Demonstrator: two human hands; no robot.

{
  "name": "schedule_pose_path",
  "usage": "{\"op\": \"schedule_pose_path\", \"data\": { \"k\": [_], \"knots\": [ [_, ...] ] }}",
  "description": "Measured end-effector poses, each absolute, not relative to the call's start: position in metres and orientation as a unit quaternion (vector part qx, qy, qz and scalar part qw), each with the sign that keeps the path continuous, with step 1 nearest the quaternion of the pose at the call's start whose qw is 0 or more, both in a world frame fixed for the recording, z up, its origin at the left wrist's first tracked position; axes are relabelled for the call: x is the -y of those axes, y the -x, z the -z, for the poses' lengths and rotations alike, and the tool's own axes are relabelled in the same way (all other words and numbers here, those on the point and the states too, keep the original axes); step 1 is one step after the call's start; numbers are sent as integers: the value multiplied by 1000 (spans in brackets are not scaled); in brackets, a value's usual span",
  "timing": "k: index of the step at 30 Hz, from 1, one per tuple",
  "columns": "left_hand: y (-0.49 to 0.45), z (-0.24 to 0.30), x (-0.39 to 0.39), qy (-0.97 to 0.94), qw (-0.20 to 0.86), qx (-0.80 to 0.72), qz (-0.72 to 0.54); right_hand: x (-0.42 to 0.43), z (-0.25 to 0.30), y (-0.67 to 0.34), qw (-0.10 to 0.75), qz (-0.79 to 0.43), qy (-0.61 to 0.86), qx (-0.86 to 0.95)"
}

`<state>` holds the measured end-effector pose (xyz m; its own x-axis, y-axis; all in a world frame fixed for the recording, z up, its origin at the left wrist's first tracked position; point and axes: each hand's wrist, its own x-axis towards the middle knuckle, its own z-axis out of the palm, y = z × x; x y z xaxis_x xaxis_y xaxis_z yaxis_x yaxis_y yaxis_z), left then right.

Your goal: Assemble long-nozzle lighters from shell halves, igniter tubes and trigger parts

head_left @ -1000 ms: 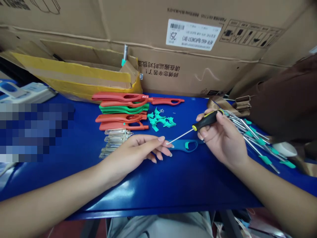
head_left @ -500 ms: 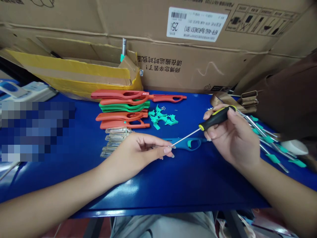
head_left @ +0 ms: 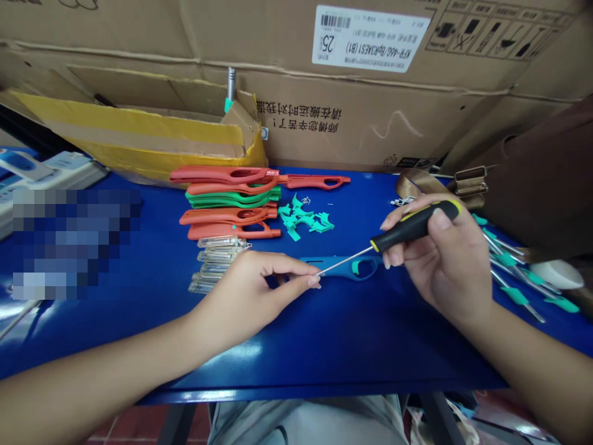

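- Leftmost, a white-and-blue plastic device (head_left: pixel 46 170) sits on the blue bench (head_left: pixel 324 364), beside a pixelated patch that hides what lies there.
- Behind, a cardboard flap with yellow tape (head_left: pixel 139 145) leans against a large carton (head_left: pixel 370 117) labelled 25.
- Next come stacked orange-red lighter shells (head_left: pixel 227 216), 1 green stack (head_left: pixel 231 198) among them, and clear plastic strips (head_left: pixel 215 262) just beside the left hand (head_left: pixel 254 284).
- That hand's fingers (head_left: pixel 296 266) lie together, tips at the narrow end of a blue lighter shell (head_left: pixel 359 267); whether they grip it, I cannot tell.
- Teal plastic scraps (head_left: pixel 306 219) lie behind the shell.
- The right hand (head_left: pixel 447 262) has its fingers clamped on a black-and-yellow screwdriver (head_left: pixel 414 225), whose steel shaft reaches the shell's narrow end.
- Far right, teal-sleeved steel rods (head_left: pixel 514 278) lie spread below brown cloth (head_left: pixel 532 179).
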<state>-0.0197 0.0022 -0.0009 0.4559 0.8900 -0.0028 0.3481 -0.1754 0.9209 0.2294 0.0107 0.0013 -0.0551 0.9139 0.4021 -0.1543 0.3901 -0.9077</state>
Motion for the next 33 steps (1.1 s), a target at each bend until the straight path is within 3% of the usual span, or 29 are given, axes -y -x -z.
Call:
{"op": "schedule_pose_path", "data": {
  "k": [4,11,20,33],
  "knots": [
    [22,5,1,-813,320,-372,-314,-4,-2,-228,607,-409,329,596],
    [27,8,-2,-891,159,-347,-245,-2,-17,-221,639,-331,360,594],
    [27,17,-9,-896,155,-383,-163,-12,-47,-180,585,-294,378,654],
    [26,20,-7,-901,159,-368,-165,-8,-28,-177,565,-322,387,654]
  ]
}}
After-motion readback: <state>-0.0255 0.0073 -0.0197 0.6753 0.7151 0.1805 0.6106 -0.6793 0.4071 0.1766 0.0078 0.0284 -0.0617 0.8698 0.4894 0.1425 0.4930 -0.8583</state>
